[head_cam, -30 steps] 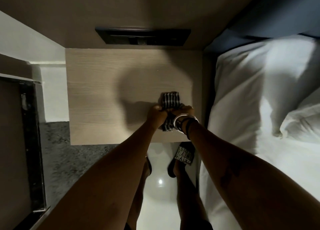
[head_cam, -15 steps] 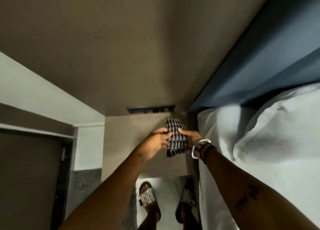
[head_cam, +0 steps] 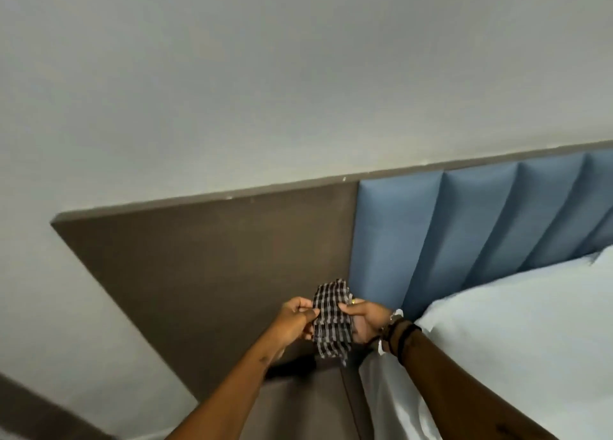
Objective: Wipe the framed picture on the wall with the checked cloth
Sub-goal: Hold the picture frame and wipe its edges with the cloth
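A black-and-white checked cloth [head_cam: 332,320], folded into a narrow strip, hangs in front of the brown wall panel [head_cam: 212,260]. My left hand [head_cam: 297,320] pinches its left edge with thumb and fingers. On the other side, my right hand [head_cam: 366,320], with bangles at the wrist, grips its right edge. Both hands hold it up off the bedside table [head_cam: 298,403]. No framed picture is in view.
A pale wall [head_cam: 265,74] fills the upper half. A blue padded headboard [head_cam: 464,227] runs to the right of the brown panel. A bed with white sheets and pillow [head_cam: 514,340] lies at the right. A dark socket strip [head_cam: 292,366] sits below my left hand.
The cloth has been lifted off the bedside table and held up in both hands. My view has tilted upward from the table and floor to the wall and headboard.
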Demonstrator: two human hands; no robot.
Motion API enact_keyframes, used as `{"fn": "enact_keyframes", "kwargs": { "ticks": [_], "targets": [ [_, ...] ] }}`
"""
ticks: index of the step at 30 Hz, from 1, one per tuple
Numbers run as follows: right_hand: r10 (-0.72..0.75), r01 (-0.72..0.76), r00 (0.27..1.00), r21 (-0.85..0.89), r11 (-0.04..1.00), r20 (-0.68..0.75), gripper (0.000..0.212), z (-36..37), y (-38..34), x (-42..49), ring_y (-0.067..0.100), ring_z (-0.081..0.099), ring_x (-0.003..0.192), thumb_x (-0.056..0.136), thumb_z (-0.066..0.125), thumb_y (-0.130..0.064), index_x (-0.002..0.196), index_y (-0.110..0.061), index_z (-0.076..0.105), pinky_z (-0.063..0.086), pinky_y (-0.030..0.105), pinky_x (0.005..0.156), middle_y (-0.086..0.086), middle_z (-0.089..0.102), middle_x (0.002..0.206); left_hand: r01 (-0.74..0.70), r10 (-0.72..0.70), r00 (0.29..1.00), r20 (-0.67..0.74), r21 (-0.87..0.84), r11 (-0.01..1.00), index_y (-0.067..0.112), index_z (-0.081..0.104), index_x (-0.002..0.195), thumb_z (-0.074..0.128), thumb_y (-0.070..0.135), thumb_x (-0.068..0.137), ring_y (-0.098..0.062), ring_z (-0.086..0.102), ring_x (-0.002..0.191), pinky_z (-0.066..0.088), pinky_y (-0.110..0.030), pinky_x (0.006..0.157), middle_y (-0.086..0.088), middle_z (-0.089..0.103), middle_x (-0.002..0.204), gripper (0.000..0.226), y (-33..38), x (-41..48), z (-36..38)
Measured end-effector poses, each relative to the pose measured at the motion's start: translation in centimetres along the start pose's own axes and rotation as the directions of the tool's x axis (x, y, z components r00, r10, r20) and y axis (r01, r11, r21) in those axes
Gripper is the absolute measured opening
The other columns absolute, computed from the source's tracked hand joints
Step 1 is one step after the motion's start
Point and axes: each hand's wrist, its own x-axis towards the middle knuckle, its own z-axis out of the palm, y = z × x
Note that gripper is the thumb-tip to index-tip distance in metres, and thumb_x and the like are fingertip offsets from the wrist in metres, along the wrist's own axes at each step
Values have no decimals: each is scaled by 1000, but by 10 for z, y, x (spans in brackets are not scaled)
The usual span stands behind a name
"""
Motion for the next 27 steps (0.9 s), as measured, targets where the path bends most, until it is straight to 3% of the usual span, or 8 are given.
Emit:
{"fn": "enact_keyframes", "kwargs": {
  "ticks": [4,11,15,17,20,22,25,27],
  "targets": [
    [-193,198,980,150,969,-45,47,-5,-50,-47,40,69,100,85,52,-10,129,6,53,40,57,104,29,65,119,-168,162,982,94,59,984,8,60,104,59,10,92,-9,58,53,48,-22,53,-2,63,74,12,76,-10,2],
    [-506,564,825,304,768,-254,45,-15,-161,-131,42,72,74,77,59,-8,119,10,58,59,55,73,31,71,93,-520,455,838,303,187,833,10,65,91,60,11,91,-11,64,57,49,-21,57,-6,66,79,5,209,-20,18],
    [-612,704,710,339,624,-347,28,-22,-240,-185,44,72,67,84,52,-7,104,10,62,56,56,70,31,72,83,-727,640,686,345,299,619,21,70,88,67,25,82,-15,63,70,54,-35,75,4,68,79,8,303,-26,25],
    [-642,762,648,351,544,-411,21,-24,-282,-212,38,69,69,90,49,-11,94,4,63,52,57,82,26,71,79,-802,734,559,385,475,361,35,65,96,63,41,80,-4,61,71,52,-24,76,11,68,90,18,354,-35,23],
    [-712,869,495,295,397,-499,22,-24,-351,-255,28,55,62,90,52,-13,69,-10,50,51,46,73,12,56,65,-654,853,252,458,730,-198,39,53,123,51,54,81,-2,60,104,45,-17,93,17,60,121,45,448,-52,22],
    [-736,917,398,253,308,-548,25,-22,-405,-276,22,44,53,88,55,-16,66,-16,41,41,32,56,5,43,58,-455,859,107,501,793,-406,27,43,140,50,50,83,-15,52,127,37,-26,106,5,51,142,61,519,-61,27],
    [-785,990,135,51,131,-604,2,-1,-479,-305,20,45,59,84,56,-14,84,-15,54,36,28,55,1,47,69,-174,889,144,434,896,-409,17,13,153,51,38,84,-24,20,149,15,-38,121,-8,17,163,81,622,-79,39],
    [-778,992,-64,-126,20,-624,32,17,-525,-319,27,58,87,84,55,-11,115,-6,57,47,32,75,8,61,100,-31,922,146,359,933,-359,14,3,154,52,29,83,-25,7,152,5,-42,123,-10,5,165,87,677,-93,47]
  ]
}}
